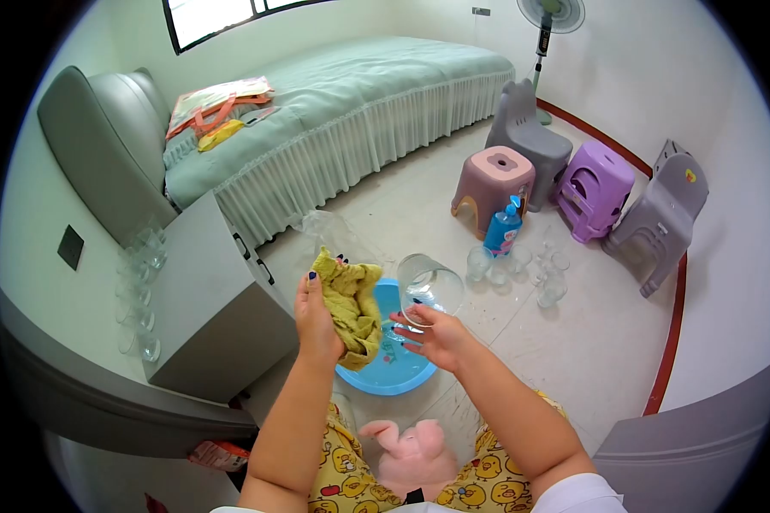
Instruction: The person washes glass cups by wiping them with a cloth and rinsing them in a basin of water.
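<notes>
A crumpled yellow-green cloth [352, 309] is held in my left hand [316, 321], with the thumb on its near side. My right hand [436, 335] holds a clear glass [431, 289] near its rim, tilted, with the fingers spread beneath it. Cloth and glass are apart. Below both hands a blue basin [391, 376] stands on the floor, partly hidden by the cloth and my right hand. Several clear glasses [551, 289] stand on the floor to the right, beside a blue pump bottle [502, 229].
A grey cabinet [205, 299] at the left bears several glasses [150, 248]. Behind are a bed [342, 111], a pink stool [494, 184], a purple stool [596, 188], grey chairs [663, 214] and a fan [543, 43]. A pink plush toy [417, 466] lies between my legs.
</notes>
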Available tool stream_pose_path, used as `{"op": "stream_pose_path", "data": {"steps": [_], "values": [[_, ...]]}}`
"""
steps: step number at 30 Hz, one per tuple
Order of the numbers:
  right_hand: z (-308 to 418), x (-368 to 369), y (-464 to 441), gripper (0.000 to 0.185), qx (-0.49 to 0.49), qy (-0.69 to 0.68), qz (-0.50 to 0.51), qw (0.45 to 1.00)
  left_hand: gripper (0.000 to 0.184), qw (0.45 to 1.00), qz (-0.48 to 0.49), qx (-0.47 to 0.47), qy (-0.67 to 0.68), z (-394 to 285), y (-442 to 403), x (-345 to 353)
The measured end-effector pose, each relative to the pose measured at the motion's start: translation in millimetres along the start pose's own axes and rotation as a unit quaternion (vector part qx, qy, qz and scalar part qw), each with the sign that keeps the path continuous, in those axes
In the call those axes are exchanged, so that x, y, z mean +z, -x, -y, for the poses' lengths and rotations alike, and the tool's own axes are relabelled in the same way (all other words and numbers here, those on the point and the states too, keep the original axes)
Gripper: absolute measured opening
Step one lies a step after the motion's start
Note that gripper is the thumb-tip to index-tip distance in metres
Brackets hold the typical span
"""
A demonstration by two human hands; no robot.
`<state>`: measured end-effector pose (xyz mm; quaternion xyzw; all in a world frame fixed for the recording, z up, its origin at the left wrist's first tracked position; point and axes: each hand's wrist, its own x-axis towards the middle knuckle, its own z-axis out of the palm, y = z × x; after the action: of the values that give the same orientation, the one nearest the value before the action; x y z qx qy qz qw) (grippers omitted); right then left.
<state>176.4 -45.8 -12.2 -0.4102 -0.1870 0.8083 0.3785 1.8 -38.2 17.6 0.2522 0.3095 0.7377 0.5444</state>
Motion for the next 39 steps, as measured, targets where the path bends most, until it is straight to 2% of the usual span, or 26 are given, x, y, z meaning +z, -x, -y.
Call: {"op": "stream_pose_path", "data": {"steps": [3, 5, 8, 10, 11, 13, 14, 18, 20, 22, 24, 25, 27, 29, 31, 35, 36, 37, 38, 39], "values": [[-10.8, 7.8, -1.2, 0.029, 0.033, 0.000, 0.037, 0.999, 0.025, 0.998, 0.015, -0.027, 0.050, 3.5, 2.3, 3.0], [-13.5, 16.6, 4.1, 0.028, 0.021, -0.073, 0.134, 0.988, 0.025, 0.996, 0.028, -0.045, 0.067, 8.0, 2.6, 3.4], [-19.6, 15.8, -5.1, 0.023, -0.034, -0.081, 0.094, 0.992, 0.027, 0.999, 0.036, -0.020, -0.001, 12.6, 6.2, 7.2], [-19.2, 15.4, -6.0, 0.021, -0.068, -0.082, 0.060, 0.993, 0.029, 0.986, 0.065, -0.033, -0.153, 12.2, 12.0, 7.7], [-17.1, 14.5, -5.4, 0.020, -0.081, -0.090, 0.070, 0.990, 0.029, 0.985, 0.065, -0.033, -0.153, 13.3, 12.4, 5.0], [-12.7, 12.7, -3.7, 0.019, -0.094, -0.100, 0.078, 0.987, 0.034, 0.959, 0.100, -0.197, -0.176, 15.6, 12.0, -0.7], [-9.8, 12.0, -2.6, 0.019, -0.113, -0.095, 0.076, 0.986, 0.035, 0.946, 0.112, -0.241, -0.185, 15.4, 13.2, -1.0], [-0.4, 8.5, -0.3, 0.017, -0.148, -0.053, 0.056, 0.986, 0.034, 0.922, 0.156, -0.314, -0.164, 18.1, 12.7, -7.2], [3.1, 7.7, 0.2, 0.017, -0.156, -0.034, 0.041, 0.986, 0.032, 0.925, 0.125, -0.317, -0.167, 20.6, 11.0, -8.5], [5.7, 3.9, -2.8, 0.018, -0.209, 0.084, 0.001, 0.974, 0.030, 0.927, 0.095, -0.320, -0.170, 22.7, 10.9, -7.2], [9.6, -2.1, -5.9, 0.019, -0.214, 0.108, -0.024, 0.971, 0.026, 0.956, -0.009, -0.225, -0.188, 21.5, 11.3, -4.4], [12.1, -2.9, -5.7, 0.019, -0.220, 0.131, -0.048, 0.965, 0.026, 0.956, -0.009, -0.225, -0.189, 21.4, 8.9, -5.9], [12.6, -5.0, -3.0, 0.020, -0.220, 0.137, -0.056, 0.964, 0.027, 0.978, -0.050, -0.153, -0.133, 18.9, 1.5, -11.7], [10.0, -9.0, -6.1, 0.020, -0.247, 0.169, -0.059, 0.952, 0.026, 0.978, -0.053, -0.150, -0.133, 13.4, -0.5, -11.5], [10.1, -7.0, -3.6, 0.020, -0.245, 0.168, -0.059, 0.953, 0.026, 0.970, -0.049, -0.135, -0.198, 10.3, -0.7, -10.1], [7.6, -7.9, -2.3, 0.021, -0.246, 0.200, -0.052, 0.947, 0.028, 0.979, -0.041, -0.131, -0.151, 15.0, -0.5, -10.7], [5.7, -5.8, -1.2, 0.021, -0.245, 0.200, -0.052, 0.947, 0.029, 0.984, -0.008, -0.166, -0.057, 17.1, -1.2, -12.1], [3.2, -1.6, 0.4, 0.019, -0.290, 0.219, -0.045, 0.931, 0.030, 0.979, 0.025, -0.199, 0.038, 17.8, -1.0, -12.8], [1.5, 0.7, 1.3, 0.018, -0.333, 0.238, -0.037, 0.912, 0.030, 0.979, 0.025, -0.199, 0.038, 18.5, 2.6, -12.5], [0.4, -1.1, -0.8, 0.018, -0.332, 0.238, -0.037, 0.912, 0.032, 0.965, 0.048, -0.245, 0.084, 15.3, 11.4, -3.3]]}}
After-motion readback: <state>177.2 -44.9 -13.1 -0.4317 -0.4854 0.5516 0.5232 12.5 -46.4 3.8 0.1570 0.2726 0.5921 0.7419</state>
